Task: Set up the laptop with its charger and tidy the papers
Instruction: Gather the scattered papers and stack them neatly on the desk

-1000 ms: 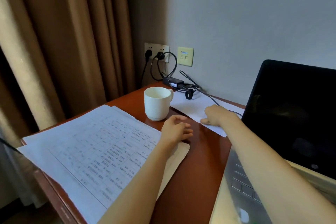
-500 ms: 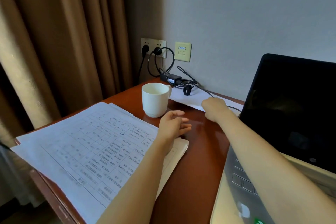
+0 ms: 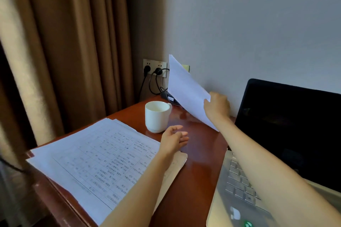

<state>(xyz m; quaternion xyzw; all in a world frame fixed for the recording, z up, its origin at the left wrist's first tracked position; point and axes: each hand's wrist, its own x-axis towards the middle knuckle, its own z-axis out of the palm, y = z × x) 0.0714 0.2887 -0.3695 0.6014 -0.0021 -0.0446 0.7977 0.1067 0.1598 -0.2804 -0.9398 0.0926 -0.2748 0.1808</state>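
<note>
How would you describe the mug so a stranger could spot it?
Find the red-brown desk beside the curtain. The mug stands upright toward its back, beyond the printed papers. It is the only white, handled cup there.

White mug (image 3: 156,116) upright on red-brown desk (image 3: 199,162), handle to right. Brown curtain (image 3: 73,42) hangs at left. Pale wall (image 3: 239,24) behind desk. Outlet plate (image 3: 154,67) low on wall; 2nd yellowish plate (image 3: 186,68) just beside, mostly hidden, perhaps data socket.

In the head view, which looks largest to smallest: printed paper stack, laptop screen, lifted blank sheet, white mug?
Largest, unranked: printed paper stack and laptop screen, alike; frame cuts the screen.
Then lifted blank sheet.
Smallest: white mug.
</note>
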